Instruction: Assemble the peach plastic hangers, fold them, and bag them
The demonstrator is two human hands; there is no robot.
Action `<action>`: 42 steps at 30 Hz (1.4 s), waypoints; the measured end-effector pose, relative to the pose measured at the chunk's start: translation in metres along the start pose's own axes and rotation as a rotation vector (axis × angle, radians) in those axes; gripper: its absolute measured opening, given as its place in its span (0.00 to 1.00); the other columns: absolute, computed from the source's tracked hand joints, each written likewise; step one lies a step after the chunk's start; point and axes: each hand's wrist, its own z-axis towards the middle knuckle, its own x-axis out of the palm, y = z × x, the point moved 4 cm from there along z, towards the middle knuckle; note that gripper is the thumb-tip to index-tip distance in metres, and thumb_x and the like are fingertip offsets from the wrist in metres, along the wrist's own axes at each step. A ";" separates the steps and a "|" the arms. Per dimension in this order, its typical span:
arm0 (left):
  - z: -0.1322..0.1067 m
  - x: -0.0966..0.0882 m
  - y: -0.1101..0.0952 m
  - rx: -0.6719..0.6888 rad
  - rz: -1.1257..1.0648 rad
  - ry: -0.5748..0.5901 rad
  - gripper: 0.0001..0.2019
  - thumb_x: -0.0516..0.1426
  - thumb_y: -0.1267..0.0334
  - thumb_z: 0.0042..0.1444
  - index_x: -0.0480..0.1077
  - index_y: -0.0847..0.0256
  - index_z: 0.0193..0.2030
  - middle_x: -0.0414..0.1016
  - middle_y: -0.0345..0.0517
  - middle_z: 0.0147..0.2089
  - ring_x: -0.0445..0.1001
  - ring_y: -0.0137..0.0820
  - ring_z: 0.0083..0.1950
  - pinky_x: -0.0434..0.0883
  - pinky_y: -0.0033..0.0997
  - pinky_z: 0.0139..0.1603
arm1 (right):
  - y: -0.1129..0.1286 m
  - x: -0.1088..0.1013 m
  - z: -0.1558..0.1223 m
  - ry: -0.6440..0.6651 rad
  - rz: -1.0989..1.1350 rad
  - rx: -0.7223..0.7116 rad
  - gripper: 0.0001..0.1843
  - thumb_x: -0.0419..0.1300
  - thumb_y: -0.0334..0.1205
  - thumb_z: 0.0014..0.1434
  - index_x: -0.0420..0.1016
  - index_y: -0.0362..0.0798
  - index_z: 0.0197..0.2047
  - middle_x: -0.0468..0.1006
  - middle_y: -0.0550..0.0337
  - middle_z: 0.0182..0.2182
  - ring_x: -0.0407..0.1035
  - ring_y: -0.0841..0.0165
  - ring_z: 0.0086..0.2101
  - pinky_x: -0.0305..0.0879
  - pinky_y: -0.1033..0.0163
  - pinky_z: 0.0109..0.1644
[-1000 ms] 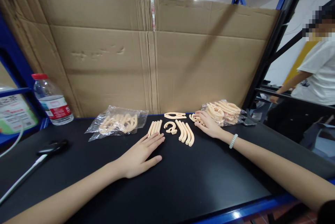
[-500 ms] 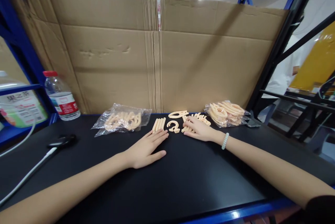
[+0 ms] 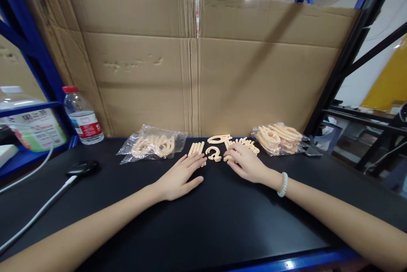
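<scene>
My left hand [image 3: 178, 176] lies flat and open on the black table [image 3: 203, 221], its fingertips touching a row of straight peach plastic sticks [image 3: 196, 149]. My right hand [image 3: 245, 163] rests palm down, fingers spread, over a group of curved peach pieces [image 3: 243, 144]. Between the two hands lies a hook-shaped peach piece [image 3: 213, 153]. Just behind it sits a flat oval peach piece [image 3: 218, 139].
A clear bag of peach parts [image 3: 152, 146] lies at the left, another bag [image 3: 278, 138] at the right. A water bottle [image 3: 82, 116] stands far left. A black device with a white cable [image 3: 82, 168] lies near it. Cardboard [image 3: 197, 64] walls the back.
My right hand has moved left from beside the right bag onto the curved pieces. The left hand has stayed put. The view has shifted, and the person at the right has gone from view.
</scene>
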 end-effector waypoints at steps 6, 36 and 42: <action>-0.005 -0.010 -0.003 0.020 -0.003 -0.252 0.16 0.52 0.65 0.61 0.65 0.58 0.56 0.71 0.51 0.58 0.66 0.41 0.61 0.65 0.46 0.62 | 0.039 0.004 -0.007 0.209 0.122 -0.127 0.03 0.51 0.33 0.61 0.63 0.49 0.35 0.70 0.58 0.31 0.62 0.66 0.31 0.62 0.61 0.37; 0.146 -0.009 0.049 0.000 0.170 0.084 0.11 0.56 0.63 0.63 0.70 0.64 0.50 0.73 0.49 0.50 0.74 0.37 0.49 0.72 0.45 0.50 | 0.029 0.007 -0.009 0.271 0.286 -0.086 0.10 0.47 0.28 0.51 0.47 0.51 0.29 0.59 0.63 0.26 0.53 0.68 0.28 0.54 0.63 0.35; 0.172 0.017 0.060 -0.087 0.219 0.197 0.16 0.56 0.59 0.63 0.67 0.63 0.55 0.71 0.51 0.54 0.74 0.38 0.49 0.74 0.45 0.48 | 0.028 0.007 -0.008 0.259 0.287 -0.123 0.12 0.47 0.28 0.48 0.45 0.51 0.29 0.58 0.63 0.26 0.53 0.68 0.28 0.54 0.62 0.36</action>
